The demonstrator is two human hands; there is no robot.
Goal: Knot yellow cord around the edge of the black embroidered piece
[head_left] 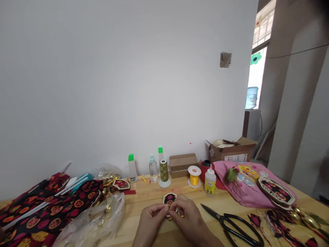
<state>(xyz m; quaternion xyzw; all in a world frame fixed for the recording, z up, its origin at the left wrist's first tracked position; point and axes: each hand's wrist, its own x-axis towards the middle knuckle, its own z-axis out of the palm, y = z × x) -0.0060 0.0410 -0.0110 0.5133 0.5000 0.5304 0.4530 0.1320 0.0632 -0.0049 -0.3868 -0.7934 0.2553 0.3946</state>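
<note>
While L hand (154,216) & R hand (187,213) pinch yellow cord (182,216) by dark patch (169,198), wood tbl (144,194) below, white wall (128,85) behind.

Either side of the grip, the left hand (153,216) and the right hand (189,214) are bare, with slim fingers (157,208); behind it, rounded knuckles (183,199) lead back to wrists (144,232), also bare to the view's edge.
</note>
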